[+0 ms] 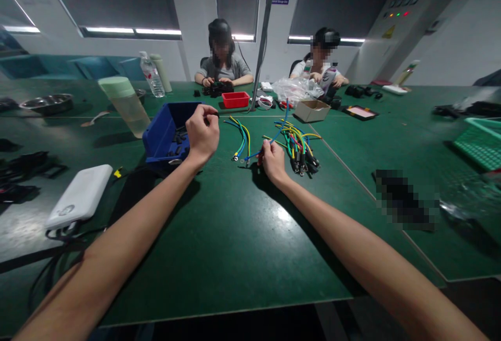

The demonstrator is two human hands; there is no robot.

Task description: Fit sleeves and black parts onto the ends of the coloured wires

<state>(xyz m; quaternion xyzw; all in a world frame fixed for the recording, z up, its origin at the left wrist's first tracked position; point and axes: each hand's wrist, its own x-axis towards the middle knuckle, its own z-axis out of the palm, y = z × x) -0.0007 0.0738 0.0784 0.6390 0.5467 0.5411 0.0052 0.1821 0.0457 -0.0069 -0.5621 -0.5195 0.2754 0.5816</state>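
Note:
My left hand (pixel 203 132) is raised at the right edge of a blue bin (pixel 156 132), its fingers pinched on a small black piece (pixel 215 115). Similar short black pieces (pixel 178 140) lie inside that bin. Closed around a blue wire (pixel 284 121) is my right hand (pixel 273 161), low over the table; one end of the wire points up and away. A few blue, green and yellow wires (pixel 245 134) with metal terminals lie between the hands. Just right of my right hand is a bundle of coloured wires (pixel 299 145) with black sleeves and ring terminals.
On the left are a white power bank (pixel 80 195) with cables and a green-lidded bottle (pixel 127 106). Farther back stand a red tray (pixel 235 100) and a small cardboard box (pixel 312 110). A green basket (pixel 481 142) is at right. Two people sit across the table.

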